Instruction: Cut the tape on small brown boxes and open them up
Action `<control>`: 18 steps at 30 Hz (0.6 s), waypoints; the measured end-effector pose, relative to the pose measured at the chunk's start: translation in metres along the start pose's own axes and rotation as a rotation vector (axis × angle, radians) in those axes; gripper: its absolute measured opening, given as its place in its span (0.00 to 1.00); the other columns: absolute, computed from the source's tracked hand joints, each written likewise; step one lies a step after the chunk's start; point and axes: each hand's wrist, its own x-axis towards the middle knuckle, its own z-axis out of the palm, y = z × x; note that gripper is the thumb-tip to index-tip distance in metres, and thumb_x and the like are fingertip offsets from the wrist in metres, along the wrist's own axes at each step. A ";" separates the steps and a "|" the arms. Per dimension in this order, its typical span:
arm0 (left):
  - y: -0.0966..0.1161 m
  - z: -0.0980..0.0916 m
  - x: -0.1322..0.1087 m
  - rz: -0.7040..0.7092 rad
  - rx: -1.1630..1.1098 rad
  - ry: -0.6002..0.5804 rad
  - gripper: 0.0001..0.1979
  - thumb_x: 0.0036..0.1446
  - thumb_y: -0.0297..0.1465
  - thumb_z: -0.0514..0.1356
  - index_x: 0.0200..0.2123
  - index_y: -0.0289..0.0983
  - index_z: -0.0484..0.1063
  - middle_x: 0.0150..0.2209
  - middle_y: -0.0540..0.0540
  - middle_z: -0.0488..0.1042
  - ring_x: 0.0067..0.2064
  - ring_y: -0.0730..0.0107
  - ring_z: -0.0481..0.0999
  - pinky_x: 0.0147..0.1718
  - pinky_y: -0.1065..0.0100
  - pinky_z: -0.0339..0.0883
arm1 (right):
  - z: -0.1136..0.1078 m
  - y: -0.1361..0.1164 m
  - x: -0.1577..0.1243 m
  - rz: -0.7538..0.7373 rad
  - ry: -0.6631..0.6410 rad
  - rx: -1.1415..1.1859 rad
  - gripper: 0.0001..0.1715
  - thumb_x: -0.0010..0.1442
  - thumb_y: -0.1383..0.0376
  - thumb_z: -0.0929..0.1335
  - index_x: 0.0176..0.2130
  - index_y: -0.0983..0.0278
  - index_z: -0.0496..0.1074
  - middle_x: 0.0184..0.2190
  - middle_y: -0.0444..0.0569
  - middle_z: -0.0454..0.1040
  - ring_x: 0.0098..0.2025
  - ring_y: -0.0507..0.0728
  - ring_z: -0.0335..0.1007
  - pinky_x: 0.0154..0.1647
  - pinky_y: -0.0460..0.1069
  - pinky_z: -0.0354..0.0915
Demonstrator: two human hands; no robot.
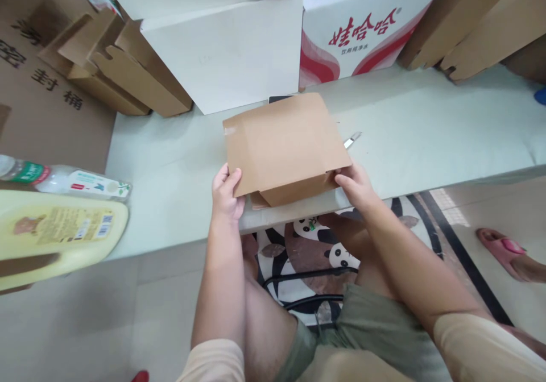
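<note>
Between my two hands is a brown cardboard box [284, 143], partly folded, near the front edge of the pale table. My left hand [227, 191] grips its left front corner, thumb on top and fingers curled underneath. At the right front corner, my right hand [353, 184] pinches the cardboard where a side flap meets the front panel. The front panel hangs below the top face, and a small flap sticks out at its left end. Just beyond the box's right edge lies a utility knife [352, 140], partly covered by it. Behind the box a dark flat object [279, 99] peeks out.
White cartons [230, 52] and a red-printed water carton [362, 35] line the back. Folded cardboard boxes [128, 69] stand back left, more cardboard [482, 29] back right. A plastic bottle [72, 180] and a yellow jug [63, 231] lie left. Another person's pink-shod foot [507, 251] shows right.
</note>
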 end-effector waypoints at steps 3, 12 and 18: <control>-0.001 0.002 0.000 -0.017 -0.004 0.007 0.22 0.43 0.41 0.74 0.41 0.39 0.76 0.41 0.42 0.82 0.47 0.51 0.83 0.40 0.58 0.78 | 0.005 -0.005 0.000 0.010 0.108 -0.085 0.23 0.51 0.51 0.74 0.44 0.58 0.76 0.43 0.50 0.80 0.47 0.62 0.76 0.49 0.56 0.72; -0.010 0.004 0.001 0.034 0.142 0.031 0.24 0.46 0.52 0.72 0.36 0.39 0.76 0.34 0.42 0.80 0.44 0.52 0.83 0.34 0.62 0.77 | 0.002 0.001 0.001 0.038 0.317 -0.035 0.23 0.58 0.43 0.70 0.37 0.58 0.77 0.34 0.45 0.78 0.39 0.57 0.75 0.45 0.52 0.70; -0.016 -0.014 0.011 0.090 0.182 0.061 0.17 0.45 0.36 0.76 0.39 0.41 0.78 0.37 0.50 0.81 0.38 0.68 0.80 0.35 0.70 0.73 | 0.005 -0.004 0.000 -0.015 0.350 0.085 0.23 0.54 0.42 0.69 0.33 0.58 0.73 0.30 0.46 0.72 0.35 0.59 0.71 0.37 0.53 0.69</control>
